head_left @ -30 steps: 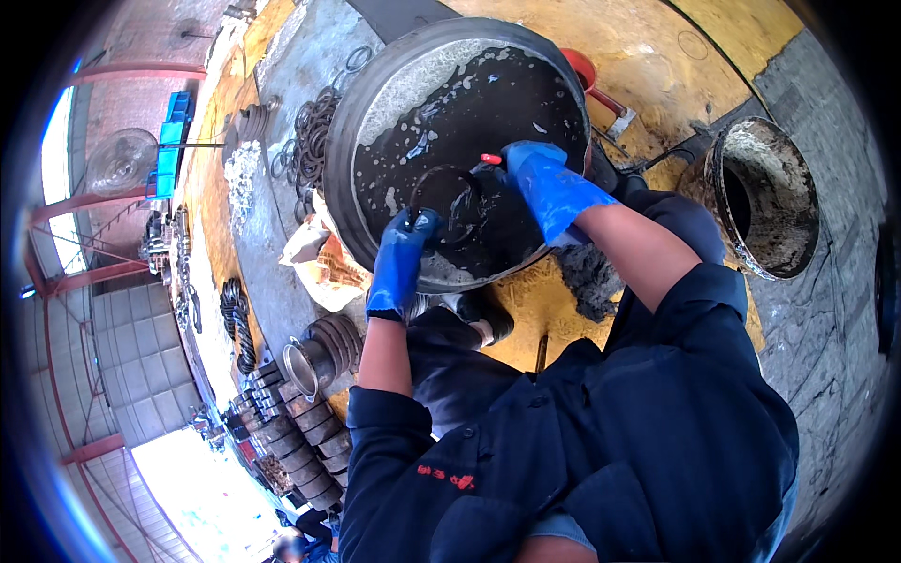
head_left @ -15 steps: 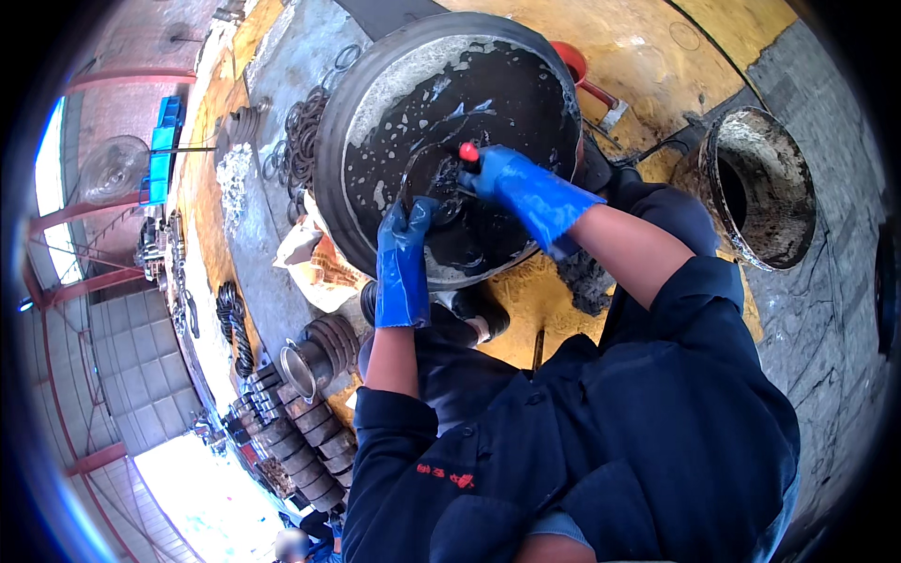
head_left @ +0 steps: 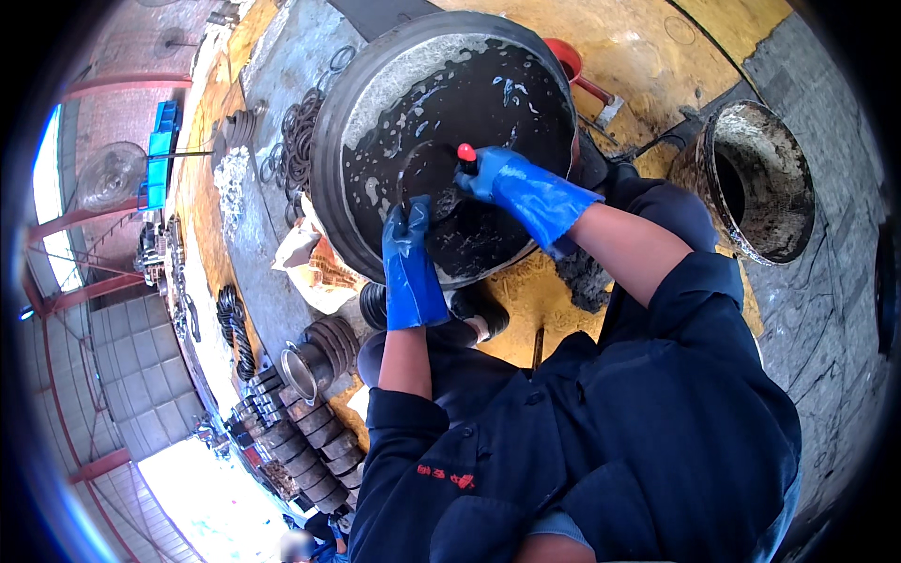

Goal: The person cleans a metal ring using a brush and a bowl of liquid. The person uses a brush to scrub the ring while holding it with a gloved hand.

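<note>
A wide round tub [head_left: 328,141] of dark liquid, edged with pale foam, stands in front of me. My left hand [head_left: 409,249], in a blue rubber glove, is closed on the near-left edge of a thin dark ring [head_left: 404,174] lying partly in the liquid. My right hand [head_left: 497,175], gloved the same way, grips a tool with a red-ended black handle [head_left: 466,152] over the ring's right side. The working end of that tool is hidden by the hand and dark liquid.
Right of the tub is a stained open drum [head_left: 758,183]; behind it lie a red dipper [head_left: 566,58] and a hammer-like head [head_left: 610,111]. Dark rings [head_left: 302,131] are piled to the left. Nearer are a sack [head_left: 314,267], a flanged metal cylinder [head_left: 302,371] and stacked metal parts [head_left: 305,450].
Both hands have shifted slightly, with the left cuff moving right. Light streaks and foam on the liquid have changed place. Both grips stay the same.
</note>
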The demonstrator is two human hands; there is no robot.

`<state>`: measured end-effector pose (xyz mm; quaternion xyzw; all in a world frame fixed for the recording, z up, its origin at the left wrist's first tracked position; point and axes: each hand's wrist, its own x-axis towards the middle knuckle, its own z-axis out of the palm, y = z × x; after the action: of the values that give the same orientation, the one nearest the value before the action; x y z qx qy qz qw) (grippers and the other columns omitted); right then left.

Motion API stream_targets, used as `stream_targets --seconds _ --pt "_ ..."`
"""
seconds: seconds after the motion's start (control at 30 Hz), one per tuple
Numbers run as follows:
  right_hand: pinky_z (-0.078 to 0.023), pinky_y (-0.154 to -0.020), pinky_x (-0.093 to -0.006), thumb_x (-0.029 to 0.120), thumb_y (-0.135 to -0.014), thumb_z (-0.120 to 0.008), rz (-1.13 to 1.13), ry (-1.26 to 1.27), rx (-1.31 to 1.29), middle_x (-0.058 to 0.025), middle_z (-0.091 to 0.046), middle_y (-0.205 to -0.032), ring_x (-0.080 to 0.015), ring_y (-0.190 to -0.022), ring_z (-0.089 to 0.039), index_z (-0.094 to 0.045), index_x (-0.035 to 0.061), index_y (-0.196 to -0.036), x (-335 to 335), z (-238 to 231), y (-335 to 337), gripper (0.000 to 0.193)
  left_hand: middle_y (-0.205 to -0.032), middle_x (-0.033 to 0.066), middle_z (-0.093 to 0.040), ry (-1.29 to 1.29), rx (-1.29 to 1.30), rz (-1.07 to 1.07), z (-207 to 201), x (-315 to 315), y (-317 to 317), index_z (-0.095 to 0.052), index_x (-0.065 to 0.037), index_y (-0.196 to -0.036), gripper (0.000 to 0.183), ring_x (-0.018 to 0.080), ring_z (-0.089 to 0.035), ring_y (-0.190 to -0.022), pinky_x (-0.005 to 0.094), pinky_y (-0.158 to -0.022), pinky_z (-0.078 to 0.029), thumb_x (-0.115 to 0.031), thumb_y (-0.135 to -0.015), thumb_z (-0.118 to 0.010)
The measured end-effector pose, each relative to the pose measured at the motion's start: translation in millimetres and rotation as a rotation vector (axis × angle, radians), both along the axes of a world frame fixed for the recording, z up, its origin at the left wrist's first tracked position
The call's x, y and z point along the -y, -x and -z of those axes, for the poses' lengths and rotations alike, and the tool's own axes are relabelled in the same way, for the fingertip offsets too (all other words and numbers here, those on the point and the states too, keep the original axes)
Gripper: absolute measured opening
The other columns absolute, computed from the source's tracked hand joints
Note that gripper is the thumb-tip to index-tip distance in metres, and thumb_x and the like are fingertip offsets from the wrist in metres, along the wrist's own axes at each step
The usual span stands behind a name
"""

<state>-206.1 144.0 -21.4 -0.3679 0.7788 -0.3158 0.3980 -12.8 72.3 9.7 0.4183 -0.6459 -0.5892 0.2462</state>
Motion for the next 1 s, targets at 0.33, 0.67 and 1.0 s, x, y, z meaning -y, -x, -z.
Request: stream_targets --seconds 0.33,0.67,1.0 --pt "-0.053 -0.084 -0.0325 0.029 -0.092 -0.063 0.079 0.519 0.552 -0.0092 -0.073 -0.097 -0.0182 -0.087 -0.068 -0.071 0.0067 -0.107 12.2 -3.4 12.7 0.028 -0.106 0.0107 -0.070 0.395 0.541 0.237 24.3 35.9 -17.3 -0.064 -0.002 -0.119 0.031 0.0176 -0.064 -0.095 0.0325 -0.087 -0.048 -0.021 -0.095 -0.062" --pt "-0.052 -0.080 -0.0291 0.031 -0.086 -0.072 0.214 0.381 0.605 -0.0057 -0.072 -0.092 -0.0134 -0.086 -0.066 -0.072 0.0055 -0.106 6.3 -25.2 21.2 0.032 -0.105 0.0154 -0.070 0.629 0.442 0.336 22.5 45.5 -23.6 -0.065 -0.003 -0.118 0.029 0.0267 -0.067 -0.097 0.0344 -0.084 -0.051 -0.014 -0.092 -0.060" --pt "-0.050 -0.077 -0.0312 0.033 -0.090 -0.061 0.462 0.467 0.811 -0.0121 -0.072 -0.093 -0.0177 -0.081 -0.067 -0.071 0.0000 -0.105 -42.3 -43.2 30.2 0.038 -0.114 0.0143 -0.069 -0.105 -0.243 -0.010 -1.4 18.9 -25.8 -0.064 -0.005 -0.112 0.022 0.0278 -0.068 -0.099 0.0397 -0.084 -0.056 -0.020 -0.098 -0.058"
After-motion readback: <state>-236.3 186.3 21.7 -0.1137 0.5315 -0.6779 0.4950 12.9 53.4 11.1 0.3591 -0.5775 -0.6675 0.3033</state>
